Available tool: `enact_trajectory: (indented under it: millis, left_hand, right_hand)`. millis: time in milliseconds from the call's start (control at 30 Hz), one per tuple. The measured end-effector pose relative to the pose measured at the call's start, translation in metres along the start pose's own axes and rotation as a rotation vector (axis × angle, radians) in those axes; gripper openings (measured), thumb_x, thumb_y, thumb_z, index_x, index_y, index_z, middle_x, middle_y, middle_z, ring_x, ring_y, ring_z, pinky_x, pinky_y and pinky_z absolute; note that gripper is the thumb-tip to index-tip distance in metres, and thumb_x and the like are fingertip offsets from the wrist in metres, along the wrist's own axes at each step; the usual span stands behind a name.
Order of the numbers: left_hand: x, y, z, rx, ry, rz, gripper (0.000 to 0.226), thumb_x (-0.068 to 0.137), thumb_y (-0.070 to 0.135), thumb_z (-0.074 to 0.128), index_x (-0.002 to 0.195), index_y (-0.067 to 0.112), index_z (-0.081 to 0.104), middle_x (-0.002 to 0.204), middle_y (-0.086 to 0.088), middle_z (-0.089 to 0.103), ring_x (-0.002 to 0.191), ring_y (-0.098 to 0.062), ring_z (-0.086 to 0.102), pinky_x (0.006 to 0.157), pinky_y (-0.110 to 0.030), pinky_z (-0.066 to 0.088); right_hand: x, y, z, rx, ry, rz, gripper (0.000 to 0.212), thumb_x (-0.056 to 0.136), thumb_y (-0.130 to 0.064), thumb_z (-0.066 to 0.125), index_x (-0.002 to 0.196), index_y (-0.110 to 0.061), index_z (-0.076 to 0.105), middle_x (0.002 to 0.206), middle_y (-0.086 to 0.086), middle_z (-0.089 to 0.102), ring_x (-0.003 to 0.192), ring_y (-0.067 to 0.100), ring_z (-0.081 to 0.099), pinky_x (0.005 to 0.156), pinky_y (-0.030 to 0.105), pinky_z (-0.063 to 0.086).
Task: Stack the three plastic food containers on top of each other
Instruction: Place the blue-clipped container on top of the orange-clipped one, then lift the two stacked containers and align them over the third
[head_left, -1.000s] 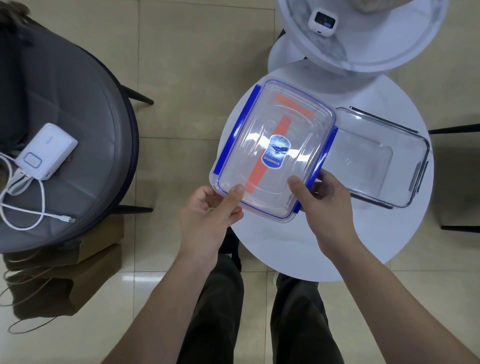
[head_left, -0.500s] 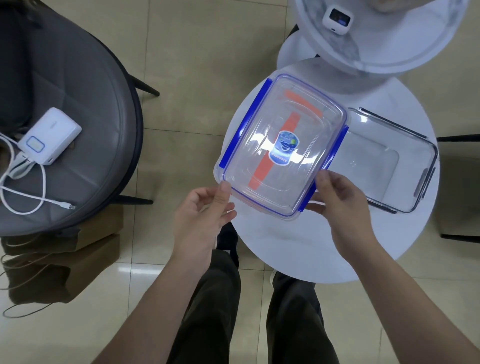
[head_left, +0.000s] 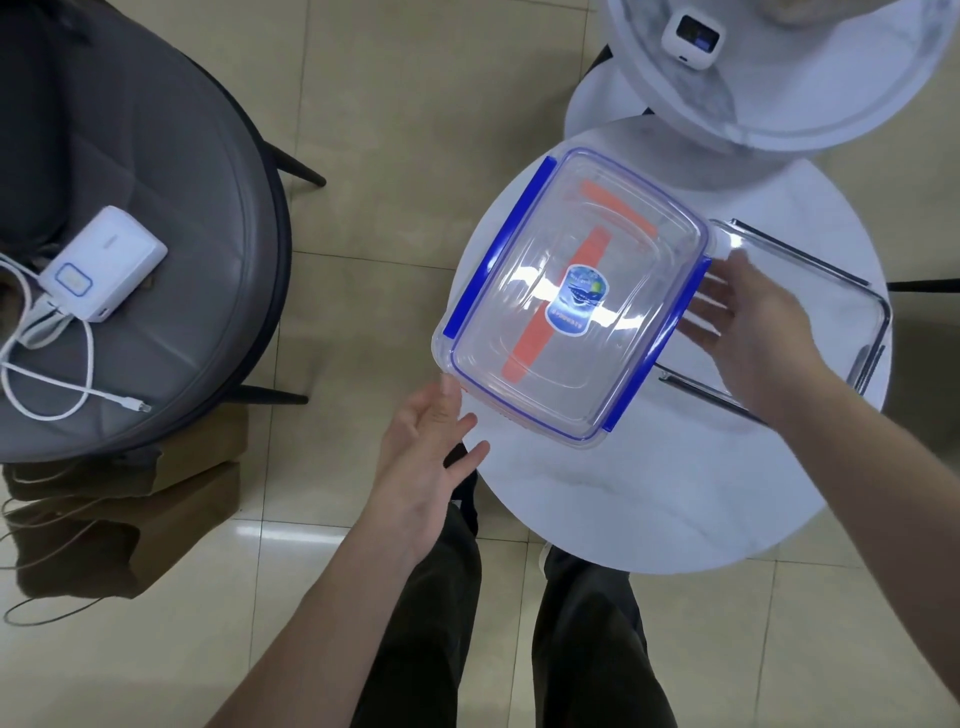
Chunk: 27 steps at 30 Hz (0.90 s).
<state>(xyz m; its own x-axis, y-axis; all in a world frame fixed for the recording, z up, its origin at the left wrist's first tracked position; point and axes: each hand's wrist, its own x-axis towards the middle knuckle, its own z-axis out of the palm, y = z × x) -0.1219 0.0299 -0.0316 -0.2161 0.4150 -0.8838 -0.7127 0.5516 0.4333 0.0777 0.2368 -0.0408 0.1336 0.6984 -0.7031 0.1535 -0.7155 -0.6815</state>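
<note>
Round white worktop (head_left: 597, 493) | lidded container (head_left: 571, 296) resting on it | left hand (head_left: 421, 457) grip wide, fingertip at corner | right hand (head_left: 748, 332) grip wide, beside blue clip

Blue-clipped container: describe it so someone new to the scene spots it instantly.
Find the round white table right of the grey chair. On its left half sits the blue-clipped container, between both open hands. Unlike the clear lidless container to its right, it has blue side clips, orange strips and an oval blue label.
</note>
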Motion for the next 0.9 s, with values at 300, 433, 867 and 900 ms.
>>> enact_trajectory:
  millis: [300, 433, 867, 900]
  left_hand:
    - [0.005, -0.009, 0.018, -0.010, -0.006, 0.051, 0.101, 0.049, 0.051, 0.093, 0.137, 0.025, 0.054, 0.141, -0.002, 0.062, 0.128, -0.022, 0.062, 0.106, -0.053, 0.051]
    - [0.008, -0.011, 0.022, -0.012, 0.002, 0.054, 0.093, 0.052, 0.046, 0.090, 0.137, 0.029, 0.055, 0.137, 0.002, 0.065, 0.126, -0.019, 0.064, 0.105, -0.052, 0.052]
    - [0.015, -0.008, 0.033, 0.048, 0.027, 0.049, 0.076, 0.047, 0.049, 0.087, 0.118, 0.033, 0.065, 0.121, 0.002, 0.075, 0.117, -0.021, 0.069, 0.106, -0.052, 0.052]
    - [0.015, -0.008, 0.033, 0.050, 0.034, 0.053, 0.075, 0.047, 0.049, 0.086, 0.116, 0.033, 0.065, 0.120, 0.002, 0.075, 0.116, -0.021, 0.070, 0.106, -0.052, 0.052]
  right_hand:
    - [0.023, -0.028, 0.012, -0.122, -0.407, -0.053, 0.075, 0.078, -0.066, 0.063, 0.138, -0.021, 0.058, 0.119, -0.004, 0.074, 0.109, 0.015, 0.071, 0.092, 0.035, 0.056]
    - [0.021, -0.021, 0.014, -0.216, -0.413, -0.161, 0.037, 0.091, -0.041, 0.066, 0.121, -0.020, 0.066, 0.104, -0.007, 0.078, 0.095, 0.012, 0.075, 0.083, 0.030, 0.057]
    - [0.016, -0.010, 0.023, -0.105, -0.352, -0.172, 0.045, 0.086, -0.041, 0.072, 0.120, -0.012, 0.069, 0.110, 0.008, 0.077, 0.101, 0.023, 0.074, 0.086, 0.033, 0.059]
    - [0.016, -0.010, 0.023, -0.101, -0.346, -0.175, 0.047, 0.084, -0.042, 0.072, 0.121, -0.011, 0.069, 0.112, 0.010, 0.077, 0.102, 0.025, 0.073, 0.089, 0.034, 0.059]
